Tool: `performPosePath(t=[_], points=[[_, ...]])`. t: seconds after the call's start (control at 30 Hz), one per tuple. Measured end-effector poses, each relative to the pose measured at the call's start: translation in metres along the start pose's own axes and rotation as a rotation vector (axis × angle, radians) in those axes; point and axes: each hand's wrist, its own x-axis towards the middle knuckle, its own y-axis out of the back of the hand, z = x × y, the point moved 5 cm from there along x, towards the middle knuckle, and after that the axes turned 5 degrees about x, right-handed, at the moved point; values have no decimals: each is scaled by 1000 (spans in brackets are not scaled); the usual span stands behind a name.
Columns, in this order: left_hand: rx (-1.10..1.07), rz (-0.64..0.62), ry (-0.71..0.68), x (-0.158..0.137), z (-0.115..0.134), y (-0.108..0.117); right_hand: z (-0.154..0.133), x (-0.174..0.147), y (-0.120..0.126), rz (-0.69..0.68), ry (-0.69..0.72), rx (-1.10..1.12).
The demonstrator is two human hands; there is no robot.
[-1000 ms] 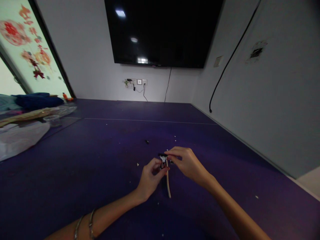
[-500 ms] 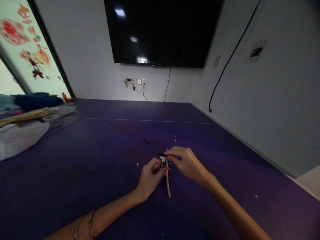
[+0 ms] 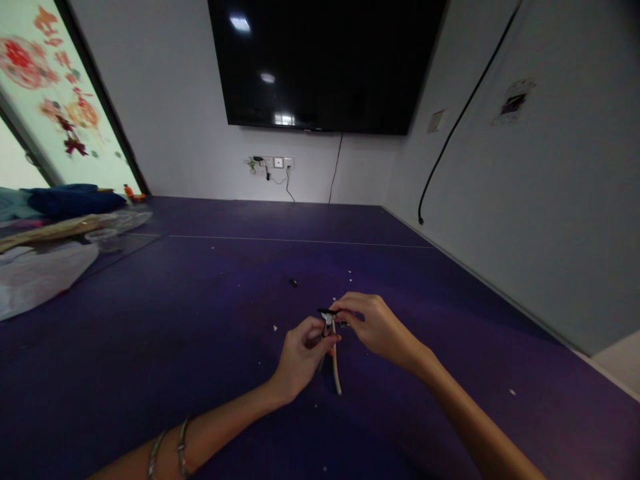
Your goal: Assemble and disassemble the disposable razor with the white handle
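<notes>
Left hand: fingertips pinched on one small silvery piece. Right hand: thumb and fingers closed on one black strip, long axis crosswise, tip pointing left above the silvery piece. One pale cord between the hands, long axis toward the wearer, free end past the left fingertips. One dark object beyond the left hand; two bangles behind it.

Both hands — pale cord between

Two slim, silvery metal bangles circle the left forearm, slightly apart, their finer detail blurred. The left hand, right hand and right forearm are bare.
</notes>
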Motion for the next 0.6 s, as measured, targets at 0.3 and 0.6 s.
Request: performPosePath(t=[0.3,0.6], points=[[-58,-6,39,1,0,-2,-4,0,1,-21,20,-2],[-99,-15,80,2,2,-1,-3,-1,4,-42,-3,1]])
